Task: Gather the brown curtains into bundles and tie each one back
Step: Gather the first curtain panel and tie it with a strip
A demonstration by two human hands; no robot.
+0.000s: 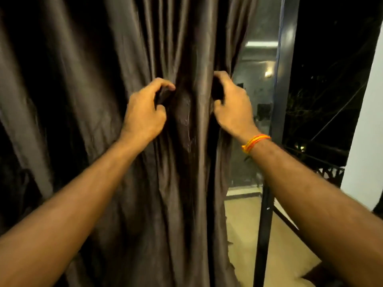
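Both hands bunching the brown curtain (182,59): left hand (145,112) grips folds, right hand (234,106) curls round its edge. Fabric sits btwn them. Best squeeze inward w/ even pressure, then tie.

One head-worn camera looks forward and slightly down. It faces the brown curtain (93,121) from close by.

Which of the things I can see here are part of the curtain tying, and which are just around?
Part of the job: glossy brown fabric curtain; left hand, gripping a fold of it; right hand, gripping its edge.
Just there: orange thread bracelet on the right wrist; dark metal door frame; pale floor; white wall.
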